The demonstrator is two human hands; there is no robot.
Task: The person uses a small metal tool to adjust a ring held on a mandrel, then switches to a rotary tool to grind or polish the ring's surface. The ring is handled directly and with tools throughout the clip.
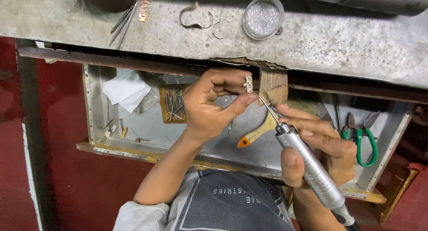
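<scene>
My left hand (pixel 211 104) pinches a small gold piece (pixel 249 84) between my thumb and fingers. It is a little cut-out shape, maybe letters, but it is too small for me to be sure. I press it against the wooden peg (pixel 273 84) that sticks out from the edge of the grey bench (pixel 339 39).

My right hand (pixel 318 146) is wrapped tight around a silver hand drill (pixel 307 162), held like a fat pen. Its thin tip (pixel 266 107) points up and to the left, just below the gold piece. It looks very close to the gold, but I cannot tell if it is touching.

I think I am in the middle of the work. The gold piece is already cut into its shape, so that part is done. The smoothing with the thin tip looks like it is going on now. Another small gold cut-out (pixel 142 10) lies on the bench, far and to the left.

Below my hands is an open metal tray (pixel 96 101). In it are a box of thin bits (pixel 173 104) on the left, a white cloth (pixel 125 90), a brush with an orange handle (pixel 256 133) near the middle, and green-handled cutters (pixel 362 139) on the right. A round tin of silver bits (pixel 263 17) sits on the bench, far from me.
</scene>
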